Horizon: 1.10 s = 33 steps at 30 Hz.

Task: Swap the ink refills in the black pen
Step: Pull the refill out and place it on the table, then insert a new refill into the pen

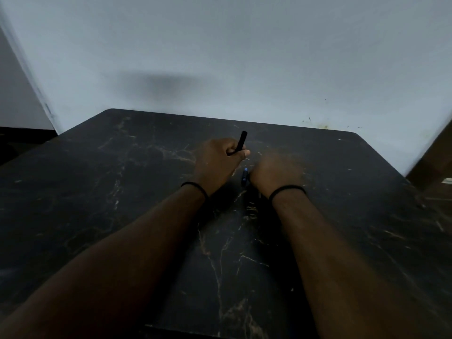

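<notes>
Left hand [217,160] is clamped on the black pen [241,142], tip-up, probably to free the refill. Right hand [276,174] is blurred, can't tell its grip; blue pen [244,177] waits on the tabletop [122,192].

A table [122,192] stands pushed against the wall [220,57] behind it, and two forearms reach across it from the near edge toward the middle of its far half. The left hand [217,162] sits just left of the right hand [276,174], close beside it, with a pen barrel [241,141] rising out of its grip and leaning up and away toward the wall. A second pen [244,177] lies on the table in the gap between the two hands, tucked against the right one, and each wrist carries a band, one on the left [194,188] and one on the right [287,190].
</notes>
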Available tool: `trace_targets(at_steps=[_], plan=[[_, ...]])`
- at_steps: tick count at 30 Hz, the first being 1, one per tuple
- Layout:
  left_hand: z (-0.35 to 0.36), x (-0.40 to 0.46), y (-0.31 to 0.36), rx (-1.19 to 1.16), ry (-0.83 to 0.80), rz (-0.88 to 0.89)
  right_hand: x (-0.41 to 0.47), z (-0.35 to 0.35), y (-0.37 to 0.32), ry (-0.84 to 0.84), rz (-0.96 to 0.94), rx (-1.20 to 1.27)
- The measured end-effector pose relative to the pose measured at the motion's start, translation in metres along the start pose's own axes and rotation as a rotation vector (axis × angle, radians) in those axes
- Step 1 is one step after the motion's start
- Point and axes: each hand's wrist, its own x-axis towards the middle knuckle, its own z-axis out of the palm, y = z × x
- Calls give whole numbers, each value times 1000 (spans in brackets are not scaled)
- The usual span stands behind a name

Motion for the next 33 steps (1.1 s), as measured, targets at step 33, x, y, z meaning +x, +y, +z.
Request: trace_targets(at_steps=[33], plan=[[-2,10,-9,209,17,136,-10,-17,-6,661,-316,815]])
